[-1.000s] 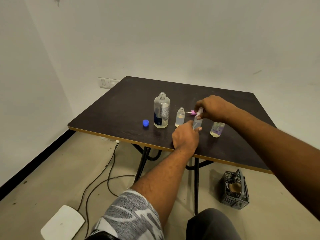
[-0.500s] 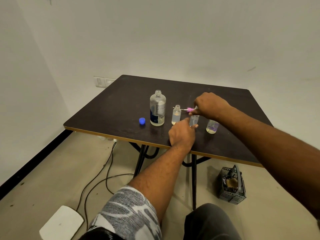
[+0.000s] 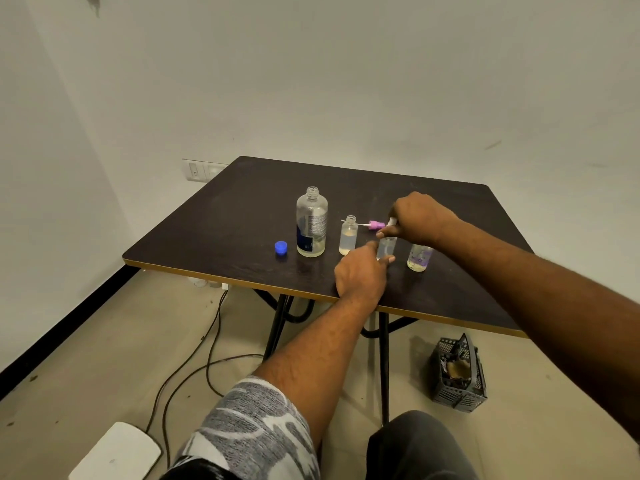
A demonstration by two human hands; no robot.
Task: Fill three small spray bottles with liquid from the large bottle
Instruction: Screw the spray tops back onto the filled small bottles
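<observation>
The large clear bottle [image 3: 311, 223] stands uncapped on the dark table [image 3: 221, 230], its blue cap [image 3: 281, 247] lying to its left. Right of it stands an open small bottle [image 3: 348, 236] with liquid in it. A pink spray head [image 3: 374, 224] with its tube lies behind that bottle. My left hand [image 3: 362, 275] grips the base of a second small bottle [image 3: 386, 247]. My right hand [image 3: 419, 218] pinches a white spray top [image 3: 392, 221] at that bottle's neck. A third small bottle [image 3: 419, 257] with purple print stands to the right, its top hidden by my right hand.
A black mesh basket [image 3: 459, 374] sits on the floor under the table's right side. Cables [image 3: 207, 341] trail across the floor at the left, near a white flat object [image 3: 116, 453]. A wall socket [image 3: 199, 169] is behind the table's left corner.
The small bottle between my hands has gone from tilted to upright on the table. Both hands stay on it, the right one working at its top.
</observation>
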